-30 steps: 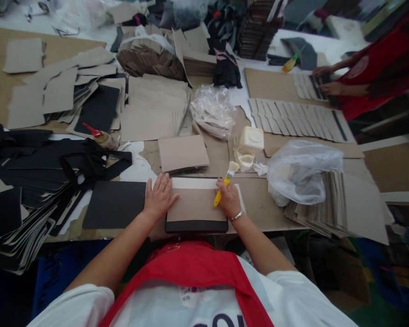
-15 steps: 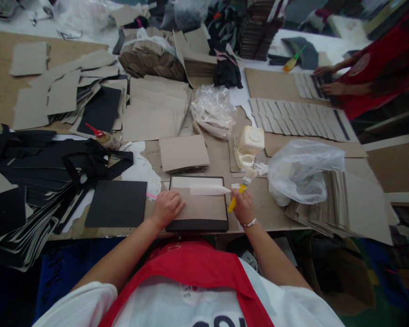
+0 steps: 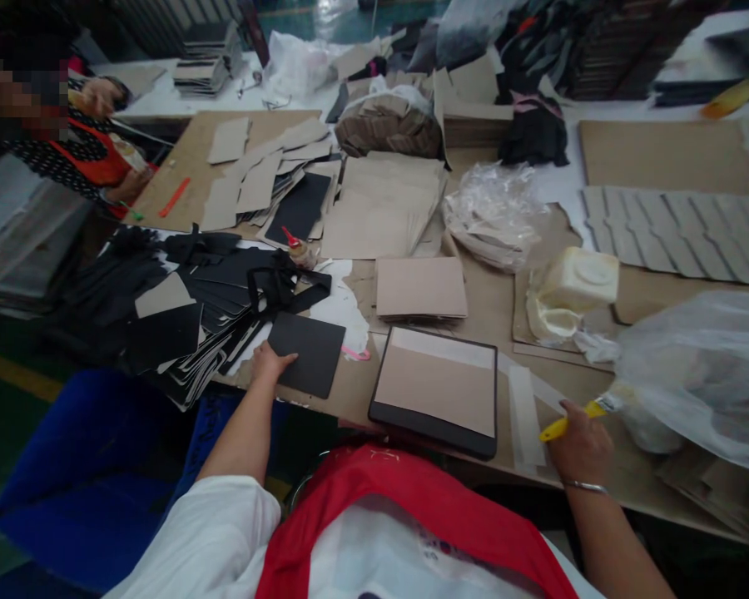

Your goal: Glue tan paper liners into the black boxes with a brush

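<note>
My left hand (image 3: 271,363) is at the left edge of a black board (image 3: 312,353), thumb on its top face and the other fingers bent at the rim. In my right hand (image 3: 579,445) is a paintbrush with a yellow handle (image 3: 555,429), its bristles pointing away to the right. A thin translucent strip (image 3: 544,389) reaches my right fingertips; whether they pinch it is hard to tell. Between my hands lies a black tray-like board (image 3: 434,426) bearing a beige cardboard sheet (image 3: 434,387), with a pale strip (image 3: 443,346) along its far side.
Beige cards (image 3: 421,287) are stacked beyond the board. A white glue container (image 3: 580,279) and a clear plastic bag (image 3: 705,374) stand right. Black pieces (image 3: 225,291) pile up left, near a red-tipped bottle (image 3: 300,251). A co-worker's hand (image 3: 100,96) shows far left.
My left hand has left the beige sheet and moved left to the black board. My right hand, still with the brush, has moved right, away from the sheet. The view has swung left.
</note>
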Motion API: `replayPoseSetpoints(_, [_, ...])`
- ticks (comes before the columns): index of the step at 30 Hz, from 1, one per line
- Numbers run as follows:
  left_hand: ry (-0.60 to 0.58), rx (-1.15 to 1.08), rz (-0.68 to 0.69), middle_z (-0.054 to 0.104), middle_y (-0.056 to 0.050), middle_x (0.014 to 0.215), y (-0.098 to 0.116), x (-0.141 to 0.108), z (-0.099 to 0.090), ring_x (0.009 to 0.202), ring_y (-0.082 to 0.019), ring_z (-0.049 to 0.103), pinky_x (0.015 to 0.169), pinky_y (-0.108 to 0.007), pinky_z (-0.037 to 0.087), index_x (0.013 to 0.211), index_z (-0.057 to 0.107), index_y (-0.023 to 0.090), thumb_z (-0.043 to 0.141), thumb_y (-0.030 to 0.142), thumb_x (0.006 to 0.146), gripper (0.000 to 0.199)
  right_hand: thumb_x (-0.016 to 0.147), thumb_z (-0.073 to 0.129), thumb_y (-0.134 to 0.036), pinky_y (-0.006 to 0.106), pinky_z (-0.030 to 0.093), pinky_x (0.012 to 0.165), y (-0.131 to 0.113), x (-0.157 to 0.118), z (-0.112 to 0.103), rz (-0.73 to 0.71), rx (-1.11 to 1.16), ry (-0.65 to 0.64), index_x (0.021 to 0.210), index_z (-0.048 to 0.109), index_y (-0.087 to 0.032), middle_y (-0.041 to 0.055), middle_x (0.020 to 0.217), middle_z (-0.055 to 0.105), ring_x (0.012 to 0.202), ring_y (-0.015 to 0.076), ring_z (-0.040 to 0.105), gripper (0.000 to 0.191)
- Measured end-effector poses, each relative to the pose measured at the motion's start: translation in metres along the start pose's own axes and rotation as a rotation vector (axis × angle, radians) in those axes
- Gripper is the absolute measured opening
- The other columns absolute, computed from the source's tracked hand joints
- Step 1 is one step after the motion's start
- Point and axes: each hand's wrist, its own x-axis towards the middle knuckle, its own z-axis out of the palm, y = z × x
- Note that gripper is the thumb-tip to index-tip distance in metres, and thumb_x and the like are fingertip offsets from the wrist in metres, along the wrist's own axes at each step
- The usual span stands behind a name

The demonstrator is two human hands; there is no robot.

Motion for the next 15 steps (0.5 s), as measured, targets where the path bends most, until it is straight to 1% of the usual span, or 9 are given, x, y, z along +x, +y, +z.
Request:
replayPoseSetpoints(4, [-0.048, 0.027, -0.106, 0.045, -0.026, 0.129, -0.013, 0.021, -0.008, 0.118, -0.039, 0.048, 0.090, -0.045, 0.044, 0.124, 0.043, 0.010, 0.066, 0.067, 0.055, 0.093, 0.080, 0.048, -0.021, 0.038, 0.041, 0.069, -0.024, 0.030, -0.030, -0.046, 0.038, 0.156, 0.108, 0.058, -0.012, 0.0172, 0.083, 0.064, 0.074, 0.0265, 0.058, 0.030])
replayPoseSetpoints(6, [-0.085, 0.035, -0.118, 0.050, -0.025, 0.126, -0.022, 0.033, -0.014, 0.113, -0.037, 0.052, 0.086, -0.043, 0.046, 0.119, 0.047, 0.010, 0.067, 0.066, 0.054, 0.088, 0.082, 0.049, -0.022, 0.037, 0.042, 0.073, -0.038, 0.041, -0.042, -0.081, 0.062, 0.227, 0.110, 0.057, -0.013, 0.0169, 0.090, 0.065, 0.077, 0.0255, 0.059, 0.030])
replayPoseSetpoints(7, [-0.111, 0.043, -0.106, 0.054, -0.023, 0.121, -0.028, 0.038, -0.016, 0.109, -0.036, 0.055, 0.083, -0.042, 0.047, 0.114, 0.051, 0.011, 0.068, 0.063, 0.056, 0.081, 0.083, 0.049, -0.023, 0.037, 0.043, 0.073, -0.045, 0.045, -0.049, -0.102, 0.076, 0.262, 0.110, 0.057, -0.014, 0.0159, 0.092, 0.066, 0.077, 0.0246, 0.059, 0.030])
replayPoseSetpoints(9, [-0.163, 0.054, -0.047, 0.063, -0.016, 0.107, -0.040, 0.047, -0.017, 0.100, -0.032, 0.060, 0.079, -0.039, 0.049, 0.102, 0.057, 0.014, 0.067, 0.055, 0.061, 0.058, 0.084, 0.051, -0.024, 0.035, 0.046, 0.073, -0.061, 0.048, -0.061, -0.137, 0.123, 0.317, 0.109, 0.057, -0.014, 0.0129, 0.092, 0.067, 0.078, 0.0225, 0.060, 0.028])
replayPoseSetpoints(10, [-0.163, 0.058, -0.015, 0.065, -0.013, 0.101, -0.046, 0.049, -0.016, 0.096, -0.031, 0.061, 0.078, -0.038, 0.049, 0.096, 0.059, 0.016, 0.065, 0.050, 0.065, 0.047, 0.084, 0.052, -0.024, 0.034, 0.047, 0.073, -0.069, 0.049, -0.067, -0.152, 0.162, 0.336, 0.108, 0.057, -0.014, 0.0113, 0.091, 0.067, 0.078, 0.0213, 0.061, 0.027])
replayPoseSetpoints(11, [-0.155, 0.046, 0.027, 0.066, -0.011, 0.096, -0.051, 0.051, -0.014, 0.092, -0.029, 0.062, 0.076, -0.037, 0.049, 0.092, 0.059, 0.017, 0.061, 0.048, 0.069, 0.039, 0.085, 0.052, -0.024, 0.032, 0.048, 0.074, -0.078, 0.048, -0.072, -0.164, 0.208, 0.340, 0.108, 0.056, -0.015, 0.0097, 0.090, 0.068, 0.079, 0.0202, 0.062, 0.026])
replayPoseSetpoints(12, [-0.150, 0.033, 0.061, 0.066, -0.011, 0.096, -0.055, 0.050, -0.012, 0.092, -0.028, 0.062, 0.077, -0.037, 0.049, 0.091, 0.059, 0.018, 0.059, 0.049, 0.070, 0.038, 0.085, 0.051, -0.023, 0.031, 0.049, 0.074, -0.086, 0.048, -0.076, -0.173, 0.246, 0.341, 0.108, 0.056, -0.015, 0.0084, 0.090, 0.068, 0.079, 0.0188, 0.062, 0.025])
replayPoseSetpoints(13, [-0.122, 0.020, 0.082, 0.065, -0.012, 0.100, -0.056, 0.047, -0.009, 0.095, -0.029, 0.061, 0.078, -0.037, 0.049, 0.094, 0.059, 0.017, 0.058, 0.053, 0.070, 0.044, 0.086, 0.051, -0.022, 0.030, 0.050, 0.074, -0.095, 0.048, -0.078, -0.190, 0.286, 0.334, 0.109, 0.055, -0.016, 0.0076, 0.090, 0.068, 0.080, 0.0177, 0.063, 0.024])
replayPoseSetpoints(15, [-0.074, -0.019, 0.109, 0.060, -0.016, 0.112, -0.052, 0.032, -0.006, 0.106, -0.032, 0.057, 0.084, -0.039, 0.047, 0.108, 0.054, 0.014, 0.059, 0.059, 0.066, 0.062, 0.087, 0.051, -0.022, 0.029, 0.051, 0.076, -0.112, 0.049, -0.081, -0.221, 0.366, 0.318, 0.110, 0.055, -0.017, 0.0069, 0.092, 0.068, 0.081, 0.0167, 0.064, 0.024])
